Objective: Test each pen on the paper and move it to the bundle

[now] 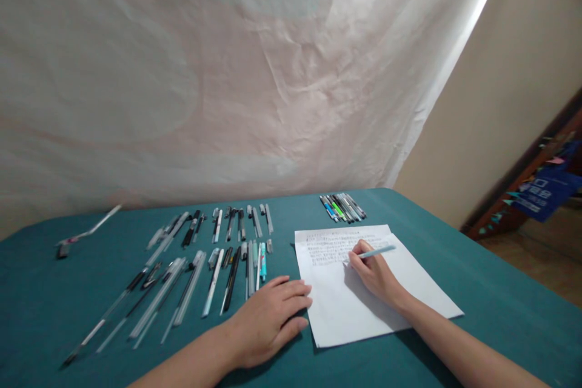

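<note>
Well, from my end the right hand (370,271) has its fingers clamped on a slim pale-blue pen (382,250) over the white rectangular paper (345,315), near the written lines (339,245); I'd grip lightly and press the sheet flat with the left hand (271,318), its fingers slightly apart at the left edge; rightward the teal tabletop (495,315) gives room, leftward loose clear and black pens (232,280) crowd close

The counter (491,282) is of dark teal colour, the paper (345,315) is white with grey rows of writing, the pen (382,251) over it is light blue, the far pens (339,207) are black, grey, blue and green, and the hanging sheet (273,73) is pale pinkish grey.
</note>
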`<state>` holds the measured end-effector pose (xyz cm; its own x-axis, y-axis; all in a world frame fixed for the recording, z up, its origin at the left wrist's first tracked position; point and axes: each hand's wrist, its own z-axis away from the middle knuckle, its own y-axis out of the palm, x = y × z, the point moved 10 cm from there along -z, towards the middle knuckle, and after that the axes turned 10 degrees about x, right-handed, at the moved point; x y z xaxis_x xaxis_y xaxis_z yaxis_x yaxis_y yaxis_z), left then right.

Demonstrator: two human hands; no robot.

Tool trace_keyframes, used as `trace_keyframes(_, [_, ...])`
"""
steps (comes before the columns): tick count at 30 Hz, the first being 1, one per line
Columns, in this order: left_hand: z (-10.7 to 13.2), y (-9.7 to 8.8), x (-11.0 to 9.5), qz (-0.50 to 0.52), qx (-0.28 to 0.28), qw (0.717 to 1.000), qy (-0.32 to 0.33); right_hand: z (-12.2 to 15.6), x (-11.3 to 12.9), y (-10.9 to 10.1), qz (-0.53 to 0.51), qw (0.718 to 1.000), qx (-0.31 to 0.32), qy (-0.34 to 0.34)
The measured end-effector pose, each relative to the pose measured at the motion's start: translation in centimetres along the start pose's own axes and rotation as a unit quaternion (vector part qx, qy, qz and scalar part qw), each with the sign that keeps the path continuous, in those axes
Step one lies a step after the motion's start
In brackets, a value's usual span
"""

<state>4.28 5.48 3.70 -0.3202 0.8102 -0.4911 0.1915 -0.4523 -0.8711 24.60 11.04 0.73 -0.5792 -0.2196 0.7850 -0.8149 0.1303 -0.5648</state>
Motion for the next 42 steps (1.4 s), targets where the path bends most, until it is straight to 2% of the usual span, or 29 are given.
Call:
trace_keyframes(6, [-0.1, 0.1, -0.1, -0.004, 0.006, 1.000, -0.003, 0.1, -0.2, -0.3, 0.002, 1.000, -0.017, 0.006])
trace_keyframes(11, [0.1, -0.2, -0.2, 0.002, -0.014, 1.000, 0.009, 0.2, -0.9, -1.2, 0.011, 0.998, -0.038, 0.040])
trace_keyframes(16, [0.4, -0.3, -0.6, -0.020, -0.029, 0.999, 0.014, 0.2, 0.4, -0.6, 0.016, 1.000, -0.013, 0.011])
trace_keyframes(19, [0.6, -0.7, -0.6, -0.035, -0.060, 0.998, 0.011, -0.2, 2.3, 1.1, 0.029, 0.999, 0.041, -0.012])
trace_keyframes(21, [0.7, -1.0, -0.4, -0.045, -0.083, 0.996, 0.001, -0.8, 4.3, 2.9, 0.067, 0.992, 0.090, -0.050])
trace_keyframes(25, [1.1, -1.6, 0.2, -0.068, -0.115, 0.991, -0.021, -2.6, 9.6, 7.1, 0.175, 0.955, 0.151, -0.185])
trace_keyframes(27, [1.2, -1.7, 0.3, -0.079, -0.124, 0.989, -0.024, -3.6, 11.5, 9.4, 0.197, 0.937, 0.172, -0.231])
trace_keyframes(30, [1.4, -1.8, 0.4, -0.093, -0.127, 0.987, -0.026, -5.2, 12.5, 12.4, 0.194, 0.927, 0.199, -0.251])
trace_keyframes(33, [1.5, -1.8, 0.4, -0.105, -0.131, 0.985, -0.028, -6.5, 12.4, 14.5, 0.186, 0.929, 0.207, -0.244])
trace_keyframes(38, [1.8, -2.1, 0.4, -0.093, -0.150, 0.984, -0.022, -7.2, 12.1, 15.6, 0.182, 0.933, 0.211, -0.230])
trace_keyframes(42, [2.5, -3.5, 1.7, 0.018, -0.222, 0.973, -0.059, -6.8, 12.4, 14.0, 0.158, 0.940, 0.197, -0.231])
